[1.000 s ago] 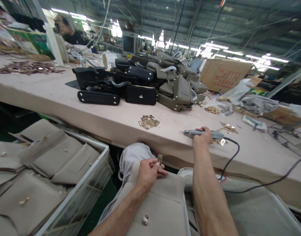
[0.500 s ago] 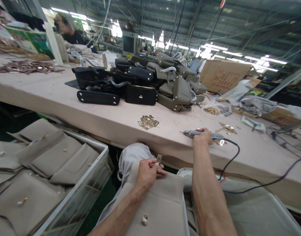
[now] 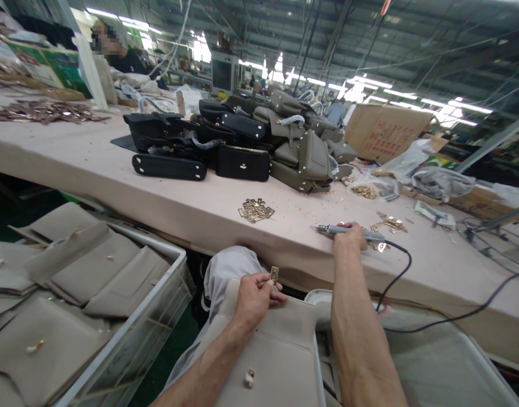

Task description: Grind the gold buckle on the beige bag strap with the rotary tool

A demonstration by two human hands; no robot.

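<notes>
The left hand (image 3: 255, 297) is pinching a small metal plate (image 3: 274, 275) between thumb and fingers, just above a beige leather piece (image 3: 280, 345) that is running out of view at the bottom. The right hand (image 3: 353, 234) is wrapping around a grey corded tool (image 3: 334, 229) over the table (image 3: 174, 200); the palm is hiding its middle, and its fingertips are hard to make out. Blur is obscuring the far background.
</notes>
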